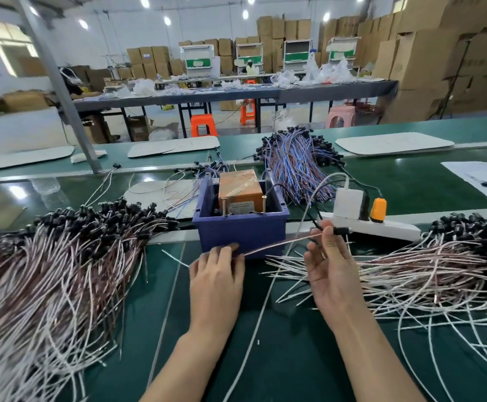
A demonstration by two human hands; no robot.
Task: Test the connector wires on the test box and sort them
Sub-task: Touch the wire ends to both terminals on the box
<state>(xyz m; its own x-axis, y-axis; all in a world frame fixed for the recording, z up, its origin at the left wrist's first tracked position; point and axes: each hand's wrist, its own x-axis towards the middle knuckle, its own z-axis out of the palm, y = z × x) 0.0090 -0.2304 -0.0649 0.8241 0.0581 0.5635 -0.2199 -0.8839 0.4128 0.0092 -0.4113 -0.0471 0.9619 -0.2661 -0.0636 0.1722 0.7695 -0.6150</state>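
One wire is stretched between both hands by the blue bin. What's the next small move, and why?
Probably raise the left hand so the wire meets a brass post on the orange test box: the right hand pinches the black connector end, and the wire touches no contact yet.

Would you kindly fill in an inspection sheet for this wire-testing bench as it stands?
Surface: green bench, glossy.
Job's things: orange test box sits inside the blue bin; left wire pile, right wire pile and rear wire pile lie around it.
Clutter: white pads and papers on the far side.
Grippers: left hand and right hand pinch one connector wire, stretched between them.
Cables: power strip holds a white adapter and an orange plug.
Surroundings: stacked cardboard boxes, orange stools, another long table.
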